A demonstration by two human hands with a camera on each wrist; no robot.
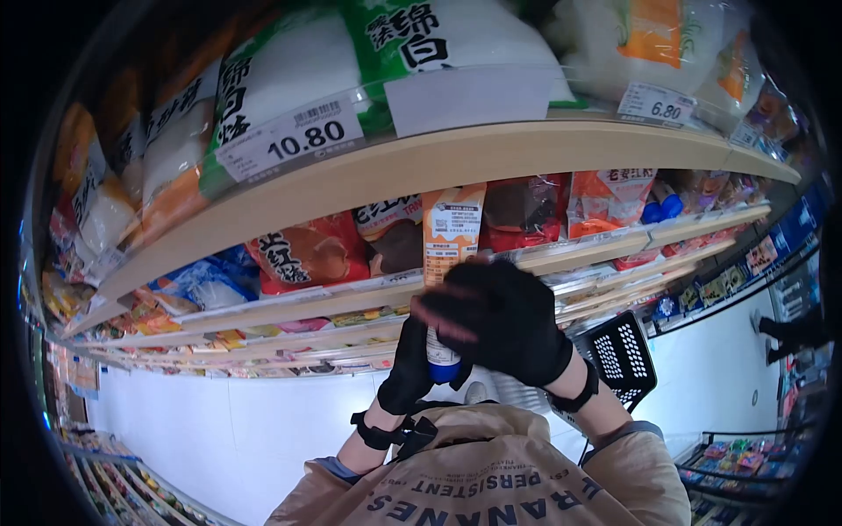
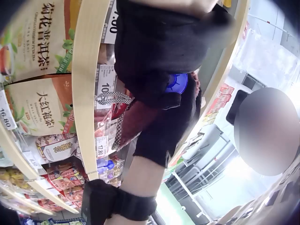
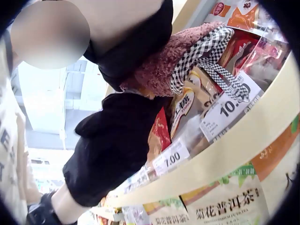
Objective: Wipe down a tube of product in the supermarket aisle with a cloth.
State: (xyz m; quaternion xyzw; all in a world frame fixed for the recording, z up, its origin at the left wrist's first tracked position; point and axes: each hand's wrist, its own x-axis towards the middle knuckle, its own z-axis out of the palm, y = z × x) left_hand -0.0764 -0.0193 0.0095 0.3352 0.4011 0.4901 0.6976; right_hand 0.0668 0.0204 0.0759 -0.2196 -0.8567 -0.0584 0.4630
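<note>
In front of the shelf (image 1: 456, 153), we hold one bottle (image 1: 452, 232), blue cap (image 1: 444, 373) downward. Our left hand (image 1: 410, 366) grips the cap end; our right hand (image 1: 504, 320) wraps its middle. We judge it stiff, fairly light and smooth-skinned, best held round the body.

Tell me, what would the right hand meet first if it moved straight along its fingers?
The right hand lies across the orange bottle; beyond it, probably the red packets on the shelf, though depth is unclear.
</note>
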